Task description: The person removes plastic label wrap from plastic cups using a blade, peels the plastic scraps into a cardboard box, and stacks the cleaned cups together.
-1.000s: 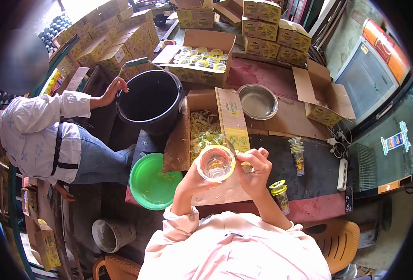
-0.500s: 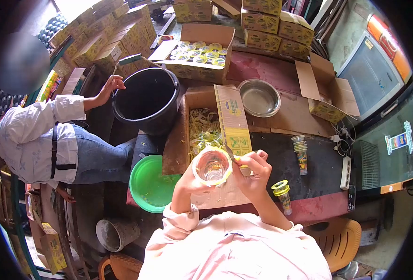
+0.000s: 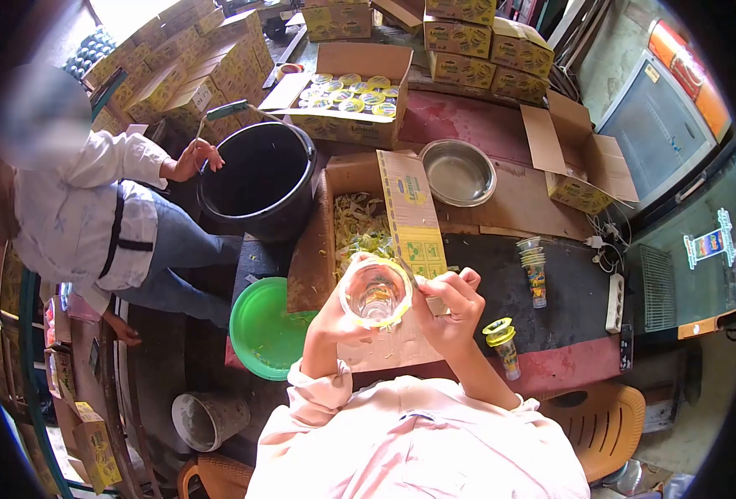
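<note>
Near the middle of our view, our left hand (image 3: 330,324) was curled around a clear plastic cup (image 3: 377,299) with a yellow rim, and its round mouth faced up at us. Our right hand (image 3: 451,312) pinched a thin knife (image 3: 407,270) beside the rim. At twelve o'clock from the cup, we saw a cardboard box (image 3: 308,262) with yellow scraps (image 3: 359,223) in it. Between ten and eleven was a big black bucket (image 3: 255,175). Another person's hand (image 3: 198,158) was at its edge, but we could not tell how it gripped. We had a green basin (image 3: 258,331) between eight and nine, a metal bowl (image 3: 458,175) at one, a stack of cups (image 3: 534,274) at three and yellow-rimmed cups (image 3: 505,349) at four.
</note>
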`<control>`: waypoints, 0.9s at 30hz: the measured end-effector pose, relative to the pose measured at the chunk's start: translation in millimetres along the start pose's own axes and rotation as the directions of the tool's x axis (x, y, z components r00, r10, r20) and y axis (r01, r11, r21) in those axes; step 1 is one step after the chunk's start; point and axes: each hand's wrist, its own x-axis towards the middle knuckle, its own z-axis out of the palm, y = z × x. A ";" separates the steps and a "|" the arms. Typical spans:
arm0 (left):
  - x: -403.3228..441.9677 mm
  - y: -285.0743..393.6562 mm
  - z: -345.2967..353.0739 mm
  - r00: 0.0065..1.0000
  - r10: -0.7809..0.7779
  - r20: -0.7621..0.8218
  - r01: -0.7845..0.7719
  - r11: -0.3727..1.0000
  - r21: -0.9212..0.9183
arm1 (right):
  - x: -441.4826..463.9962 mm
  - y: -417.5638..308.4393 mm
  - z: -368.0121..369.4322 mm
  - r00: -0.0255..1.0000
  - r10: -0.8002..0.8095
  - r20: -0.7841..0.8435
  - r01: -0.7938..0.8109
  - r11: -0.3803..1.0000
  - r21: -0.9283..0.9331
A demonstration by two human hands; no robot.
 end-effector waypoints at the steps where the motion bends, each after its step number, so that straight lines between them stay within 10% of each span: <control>1: 0.9 1.9 1.0 1.000 0.004 0.001 -0.004 1.000 0.002 | -0.3 -0.5 -0.6 1.000 0.001 0.000 -0.001 1.000 -0.004; 27: 2.8 -7.4 16.3 0.974 0.212 -0.083 -0.196 0.966 0.167 | -2.2 -15.7 -10.6 0.996 0.018 -0.086 -0.018 1.000 -0.004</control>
